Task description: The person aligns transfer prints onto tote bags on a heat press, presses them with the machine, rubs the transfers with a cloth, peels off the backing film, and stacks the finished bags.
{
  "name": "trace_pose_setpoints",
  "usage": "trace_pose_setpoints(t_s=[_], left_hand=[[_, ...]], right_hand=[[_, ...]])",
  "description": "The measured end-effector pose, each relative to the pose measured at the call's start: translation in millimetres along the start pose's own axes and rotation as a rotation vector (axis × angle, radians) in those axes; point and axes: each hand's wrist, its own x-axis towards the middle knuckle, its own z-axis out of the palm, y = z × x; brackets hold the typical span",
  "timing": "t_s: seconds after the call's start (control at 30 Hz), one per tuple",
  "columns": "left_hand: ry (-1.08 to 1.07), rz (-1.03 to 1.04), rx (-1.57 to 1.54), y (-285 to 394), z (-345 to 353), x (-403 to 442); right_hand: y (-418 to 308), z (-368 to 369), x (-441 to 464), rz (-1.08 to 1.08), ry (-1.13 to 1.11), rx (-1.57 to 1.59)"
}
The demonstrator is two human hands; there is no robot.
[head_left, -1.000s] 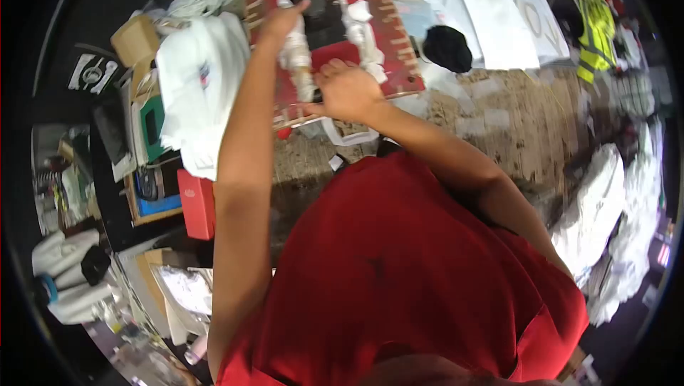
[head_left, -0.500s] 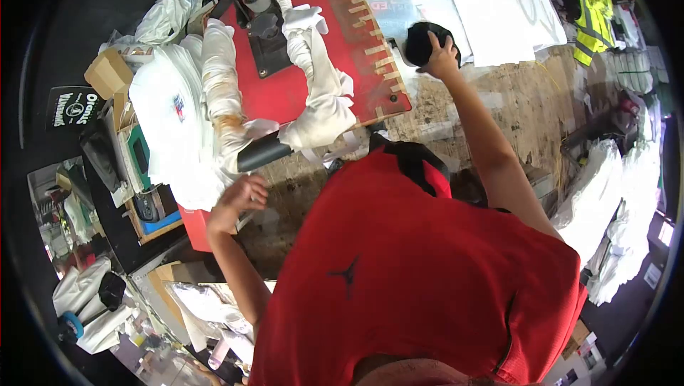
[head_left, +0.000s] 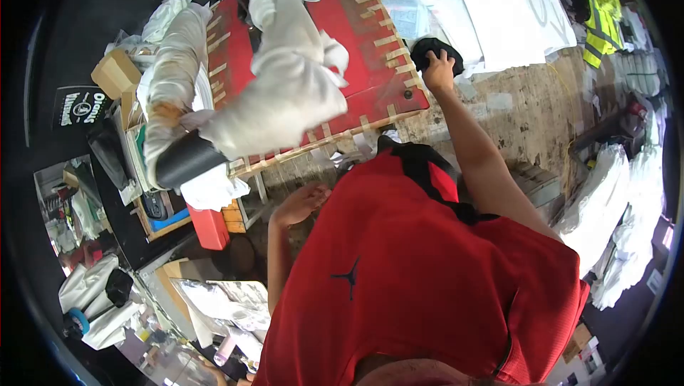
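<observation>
My right hand (head_left: 439, 71) is on a bunched black cloth item (head_left: 432, 51) at the far right corner of the red board, its fingers curled into the fabric. My left hand (head_left: 303, 204) is held low beside my red shirt, with its fingers stretched toward the shirt front and nothing visible in them. Nearest to it is a large frame handle wrapped in white cloth (head_left: 285, 94), with a bare black grip section (head_left: 189, 162). This handle stands over a red board (head_left: 356, 37) edged with strips of tape, and hides part of it.
A worn wooden table (head_left: 506, 112) extends to the right. White sheets (head_left: 499, 16) and a clear plastic packet (head_left: 400, 12) lie at the back. An open cardboard box (head_left: 116, 75) and a red container (head_left: 208, 228) are on the left. A yellow safety vest (head_left: 602, 16) hangs far right.
The wrapped handle has swung up and leftward, looming larger in view. My left hand has moved right, away from its grip, toward my shirt. My right hand stays on the black cloth item.
</observation>
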Motion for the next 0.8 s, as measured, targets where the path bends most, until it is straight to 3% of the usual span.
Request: trace_pose_setpoints(t_s=[0.03,0.1,0.17,0.23,0.37,0.43,0.57,0.63,0.7,0.77,0.8], left_hand=[[-0.037,0.067,0.072,0,-1,4],[-0.031,0.068,0.128,4,2,6],[-0.025,0.073,0.184,18,6,9],[-0.095,0.214,0.103,40,14,12],[-0.152,0.341,-0.090,81,41,26],[-0.301,0.427,-0.091,106,56,37],[-0.235,0.586,0.069,140,82,51],[0.072,1.135,0.638,152,89,55],[0.173,1.186,0.783,161,94,54],[0.300,1.213,0.933,156,95,55],[0.203,1.137,0.834,146,95,59]], right_hand=[[7,1,2,0.011,0.010,0.000],[29,6,1,0.046,0.092,0.331],[38,-18,-3,0.401,-0.015,0.749],[70,-35,-17,0.688,-0.184,1.509],[57,-129,-84,0.694,-0.314,2.013],[43,-153,-114,0.731,-0.311,1.989],[17,-170,-156,0.616,-0.399,2.228],[13,-158,-172,0.514,-0.592,2.277],[5,-153,-185,0.581,-0.671,2.236],[-12,-157,-195,0.530,-0.798,1.929],[-22,-156,-197,0.494,-0.858,1.773]])
